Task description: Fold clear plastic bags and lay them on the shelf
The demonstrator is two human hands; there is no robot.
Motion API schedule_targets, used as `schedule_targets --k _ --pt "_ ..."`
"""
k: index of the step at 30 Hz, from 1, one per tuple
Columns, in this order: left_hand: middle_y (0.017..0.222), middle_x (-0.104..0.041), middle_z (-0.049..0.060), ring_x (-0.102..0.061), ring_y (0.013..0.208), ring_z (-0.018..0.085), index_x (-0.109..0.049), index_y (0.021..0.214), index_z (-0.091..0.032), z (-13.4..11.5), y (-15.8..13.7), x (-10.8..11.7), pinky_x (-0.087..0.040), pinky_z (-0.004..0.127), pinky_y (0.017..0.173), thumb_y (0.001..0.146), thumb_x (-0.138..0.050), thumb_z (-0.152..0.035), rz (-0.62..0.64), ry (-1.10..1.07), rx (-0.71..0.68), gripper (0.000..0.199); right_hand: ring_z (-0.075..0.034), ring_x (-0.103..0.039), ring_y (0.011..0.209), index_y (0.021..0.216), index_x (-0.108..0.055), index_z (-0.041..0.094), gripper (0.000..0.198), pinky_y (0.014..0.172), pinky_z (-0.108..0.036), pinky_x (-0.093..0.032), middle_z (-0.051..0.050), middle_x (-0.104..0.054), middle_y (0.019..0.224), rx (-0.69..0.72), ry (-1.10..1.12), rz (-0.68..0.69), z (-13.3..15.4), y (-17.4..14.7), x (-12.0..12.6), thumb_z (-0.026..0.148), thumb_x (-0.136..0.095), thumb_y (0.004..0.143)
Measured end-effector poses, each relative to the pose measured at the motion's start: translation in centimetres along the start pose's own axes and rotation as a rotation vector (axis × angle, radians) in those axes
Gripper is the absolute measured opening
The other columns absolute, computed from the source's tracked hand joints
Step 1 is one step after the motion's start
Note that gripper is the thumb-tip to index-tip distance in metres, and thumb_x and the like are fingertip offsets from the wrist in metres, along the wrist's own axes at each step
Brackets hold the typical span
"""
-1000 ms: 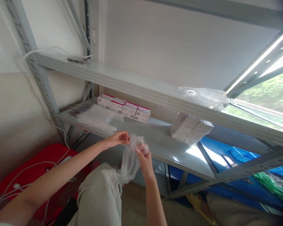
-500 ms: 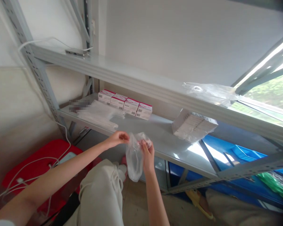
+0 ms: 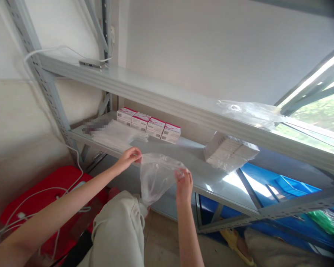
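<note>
In front of the lower shelf [image 3: 189, 163], the left hand [image 3: 129, 156] and right hand [image 3: 184, 181] are pinching a clear plastic bag [image 3: 156, 178], fingers clamped on its top corners, stretching it taut between them.

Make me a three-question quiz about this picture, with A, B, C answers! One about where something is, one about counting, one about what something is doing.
1. Where are the pink-topped boxes?
A. on the middle shelf
B. on the floor
C. on the top shelf

2. How many pink-topped boxes stand in the row?
A. two
B. four
C. seven

3. How is the clear plastic bag held?
A. folded flat
B. knotted shut
C. stretched open between both hands

Answers: 1 A, they sit at the back of that shelf. 2 B, four stand side by side. 3 C, the left hand and right hand pinch opposite edges.
</note>
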State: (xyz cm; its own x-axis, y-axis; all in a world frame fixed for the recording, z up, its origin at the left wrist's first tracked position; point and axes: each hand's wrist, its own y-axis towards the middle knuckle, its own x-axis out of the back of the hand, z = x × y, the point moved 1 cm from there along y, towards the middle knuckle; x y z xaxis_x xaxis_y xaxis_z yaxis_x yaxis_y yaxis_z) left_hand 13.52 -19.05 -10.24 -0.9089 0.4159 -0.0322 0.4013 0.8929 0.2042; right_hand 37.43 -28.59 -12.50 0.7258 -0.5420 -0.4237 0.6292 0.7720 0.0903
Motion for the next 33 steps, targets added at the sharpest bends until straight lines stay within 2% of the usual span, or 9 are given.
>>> schedule_targets --k 8,12,14,18,20,22,25,28,33 --pt "0.067 -0.051 -0.005 -0.050 0.058 0.009 -0.046 0.085 -0.019 -1.1 0.2 2.0 -0.040 0.021 0.059 0.084 -0.052 -0.041 -0.100 0.209 -0.192 0.022 -0.012 -0.063 0.069 0.080 -0.053 0.023 0.030 0.064 -0.024 -0.048 0.003 -0.065 0.080 -0.022 0.092 -0.056 1.7 1.3 1.1 0.034 -0.073 0.061" --pt "0.059 -0.048 -0.006 -0.048 0.055 0.010 -0.042 0.090 -0.021 -1.3 0.0 1.8 -0.038 0.021 0.058 0.089 -0.044 -0.038 -0.194 0.273 -0.241 0.017 -0.009 -0.055 0.063 0.106 -0.057 0.028 0.043 0.066 -0.024 -0.046 0.004 -0.061 0.078 0.033 0.047 -0.015 2.5 1.3 1.0 0.032 -0.071 0.065" --pt "0.057 -0.047 -0.007 -0.046 0.050 0.010 -0.041 0.093 -0.022 -1.3 -0.2 1.6 -0.036 0.020 0.053 0.090 -0.042 -0.038 -0.225 0.285 -0.219 0.017 -0.010 -0.052 0.064 0.113 -0.058 0.027 0.046 0.067 -0.026 -0.045 0.002 -0.059 0.080 0.107 -0.107 0.042 2.7 1.4 1.0 0.036 -0.067 0.069" --pt "0.055 -0.042 -0.007 -0.037 0.042 0.008 -0.046 0.092 -0.021 -1.7 -0.5 1.5 -0.028 0.019 0.044 0.088 -0.046 -0.037 -0.286 0.388 -0.164 0.016 -0.015 -0.049 0.070 0.097 -0.070 0.026 0.031 0.072 -0.032 -0.042 -0.004 -0.057 0.089 0.426 -0.694 0.158 3.0 1.9 1.5 0.040 -0.065 0.070" --pt "0.056 -0.043 -0.006 -0.038 0.044 0.008 -0.047 0.090 -0.021 -2.2 -0.6 1.5 -0.028 0.019 0.046 0.087 -0.047 -0.035 -0.303 0.435 -0.173 0.015 -0.016 -0.048 0.071 0.100 -0.070 0.028 0.030 0.074 -0.033 -0.041 -0.004 -0.056 0.092 0.541 -0.910 0.232 3.0 2.3 1.8 0.040 -0.063 0.073" --pt "0.055 -0.042 -0.006 -0.037 0.044 0.008 -0.048 0.090 -0.021 -2.5 -0.6 1.8 -0.027 0.020 0.047 0.087 -0.047 -0.034 -0.321 0.447 -0.189 0.013 -0.018 -0.050 0.074 0.097 -0.070 0.028 0.025 0.075 -0.033 -0.040 -0.004 -0.056 0.089 0.601 -1.021 0.313 3.0 2.8 2.3 0.040 -0.059 0.078" --pt "0.053 -0.039 -0.007 -0.035 0.044 0.009 -0.048 0.090 -0.021 -2.7 -0.5 2.4 -0.025 0.020 0.046 0.086 -0.048 -0.033 -0.340 0.430 -0.198 0.013 -0.020 -0.051 0.081 0.079 -0.070 0.025 0.022 0.078 -0.034 -0.039 -0.005 -0.057 0.082 0.648 -1.109 0.371 3.1 3.5 2.9 0.039 -0.054 0.083" --pt "0.053 -0.038 -0.007 -0.034 0.043 0.008 -0.048 0.089 -0.021 -2.5 -0.1 3.2 -0.023 0.020 0.045 0.084 -0.050 -0.033 -0.331 0.351 -0.188 0.013 -0.022 -0.051 0.090 0.089 -0.066 0.024 0.021 0.083 -0.037 -0.039 -0.006 -0.059 0.093 0.640 -1.094 0.409 2.5 3.7 3.2 0.041 -0.055 0.082" --pt "0.054 -0.039 -0.007 -0.032 0.043 0.007 -0.047 0.087 -0.021 -1.9 0.9 4.3 -0.023 0.018 0.044 0.080 -0.055 -0.035 -0.280 0.235 -0.163 0.018 -0.027 -0.045 0.113 0.124 -0.048 0.027 0.066 0.094 -0.043 -0.035 -0.008 -0.052 0.125 0.547 -0.989 0.621 -1.6 2.3 1.6 0.040 -0.073 0.065"
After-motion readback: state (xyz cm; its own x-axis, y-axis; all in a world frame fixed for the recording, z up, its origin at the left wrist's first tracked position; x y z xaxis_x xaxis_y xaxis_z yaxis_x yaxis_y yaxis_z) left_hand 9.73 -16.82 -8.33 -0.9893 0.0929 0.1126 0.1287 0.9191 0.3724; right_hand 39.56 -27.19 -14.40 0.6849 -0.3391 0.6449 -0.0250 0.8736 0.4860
